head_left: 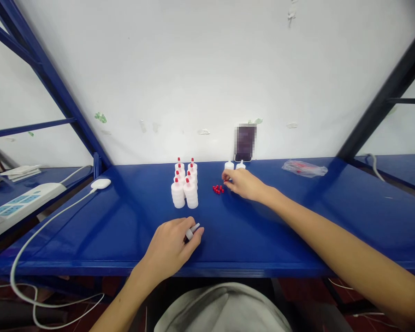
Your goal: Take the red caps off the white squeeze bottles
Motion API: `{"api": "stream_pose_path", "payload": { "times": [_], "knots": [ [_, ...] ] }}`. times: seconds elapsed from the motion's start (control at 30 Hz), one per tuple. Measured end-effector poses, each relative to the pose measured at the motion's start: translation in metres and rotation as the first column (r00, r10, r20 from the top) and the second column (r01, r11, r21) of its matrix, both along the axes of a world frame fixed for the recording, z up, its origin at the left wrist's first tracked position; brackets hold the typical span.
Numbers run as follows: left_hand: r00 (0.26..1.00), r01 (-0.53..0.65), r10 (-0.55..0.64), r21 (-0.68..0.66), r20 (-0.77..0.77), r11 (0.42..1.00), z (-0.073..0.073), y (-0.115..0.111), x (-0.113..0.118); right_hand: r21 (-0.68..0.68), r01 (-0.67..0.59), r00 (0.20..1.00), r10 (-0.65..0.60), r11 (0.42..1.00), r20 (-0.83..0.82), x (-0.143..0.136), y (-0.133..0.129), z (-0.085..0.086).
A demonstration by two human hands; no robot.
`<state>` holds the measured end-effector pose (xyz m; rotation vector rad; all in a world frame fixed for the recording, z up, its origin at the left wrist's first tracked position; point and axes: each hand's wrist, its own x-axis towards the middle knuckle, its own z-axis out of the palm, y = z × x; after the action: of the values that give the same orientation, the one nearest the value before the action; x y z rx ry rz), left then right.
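Observation:
My left hand (174,242), low at the table's front edge, is closed around a small white squeeze bottle (190,234). The bottle's bare nozzle points up to the right, while most of its body is hidden in my palm. My right hand (244,183) reaches forward with thumb and finger pinched together, and a speck of red at the fingertips looks like a small cap. Just left of those fingers lies a loose pile of small red caps (218,189). Behind the hand stand white bottles with bare nozzles (229,165), partly covered by it.
Several red-capped white bottles (191,196) stand in two rows left of the middle. A phone (245,143), its screen blurred, leans on the wall. A clear plastic bag (304,168) lies at right. A white charger (101,184) with cable and a power strip (24,203) are at left.

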<state>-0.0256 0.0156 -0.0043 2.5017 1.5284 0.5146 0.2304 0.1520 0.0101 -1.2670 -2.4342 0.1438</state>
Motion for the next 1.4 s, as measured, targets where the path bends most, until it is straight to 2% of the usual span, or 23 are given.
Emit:
{"api": "stream_pose_path", "payload": {
  "times": [0.1, 0.23, 0.33, 0.47, 0.6, 0.7, 0.8, 0.87, 1.0, 1.13, 1.2, 1.27, 1.33, 1.4],
  "knots": [
    [1.0, 0.004, -0.004, -0.002, 0.007, 1.0, 0.001, 0.0, 0.0, -0.106, -0.002, 1.0, 0.003, 0.994, 0.011, 0.001, 0.0, 0.005],
    [1.0, 0.0, 0.0, 0.0, 0.007, 1.0, 0.001, -0.001, 0.0, -0.031, -0.017, 0.994, 0.02, 0.999, 0.106, -0.002, -0.001, 0.006],
    [1.0, 0.002, -0.002, -0.003, 0.006, 1.0, 0.001, 0.0, 0.0, -0.048, -0.02, 0.989, 0.027, 0.999, 0.144, -0.005, -0.002, 0.003],
    [1.0, 0.001, -0.001, -0.002, 0.005, 1.0, 0.001, -0.001, 0.0, -0.051, -0.027, 0.993, 0.033, 0.998, 0.114, -0.007, -0.006, 0.005],
    [0.999, 0.003, -0.004, 0.017, 0.037, 1.0, 0.002, -0.002, 0.0, 0.055, -0.007, 1.0, 0.006, 0.998, 0.026, -0.014, -0.021, 0.015],
    [0.996, -0.012, 0.01, 0.027, 0.087, 1.0, 0.002, -0.003, 0.0, 0.016, -0.135, 0.989, 0.136, 0.991, -0.057, -0.03, -0.043, 0.021],
    [0.988, -0.02, 0.017, 0.019, 0.156, 1.0, 0.001, -0.003, -0.002, -0.09, -0.364, 0.928, 0.354, 0.927, -0.116, -0.049, -0.067, 0.021],
    [0.979, -0.022, 0.02, 0.011, 0.205, 1.0, 0.0, -0.002, -0.003, -0.092, -0.442, 0.893, 0.427, 0.892, -0.142, -0.059, -0.078, 0.019],
    [0.963, -0.021, 0.008, 0.047, 0.269, 0.999, -0.002, -0.001, -0.004, -0.1, -0.474, 0.867, 0.443, 0.875, -0.227, -0.067, -0.087, 0.014],
    [0.971, -0.075, 0.039, 0.144, 0.237, 0.987, -0.005, -0.002, -0.003, -0.064, -0.471, 0.863, 0.444, 0.88, -0.24, -0.069, -0.089, 0.012],
    [0.961, -0.111, 0.066, 0.156, 0.269, 0.981, -0.005, -0.003, -0.003, 0.001, -0.433, 0.877, 0.422, 0.901, -0.23, -0.066, -0.084, 0.013],
    [0.927, -0.139, 0.081, 0.134, 0.366, 0.981, -0.004, -0.004, -0.004, 0.089, -0.306, 0.911, 0.319, 0.948, -0.262, -0.055, -0.072, 0.017],
    [0.876, -0.186, 0.108, 0.124, 0.47, 0.975, -0.003, -0.003, -0.005, 0.191, -0.076, 0.939, 0.134, 0.979, -0.316, -0.036, -0.052, 0.022],
    [0.855, -0.242, 0.128, 0.169, 0.503, 0.955, -0.001, -0.002, -0.006, 0.26, 0.208, 0.938, -0.117, 0.943, -0.325, -0.011, -0.026, 0.028]
  ]
}}
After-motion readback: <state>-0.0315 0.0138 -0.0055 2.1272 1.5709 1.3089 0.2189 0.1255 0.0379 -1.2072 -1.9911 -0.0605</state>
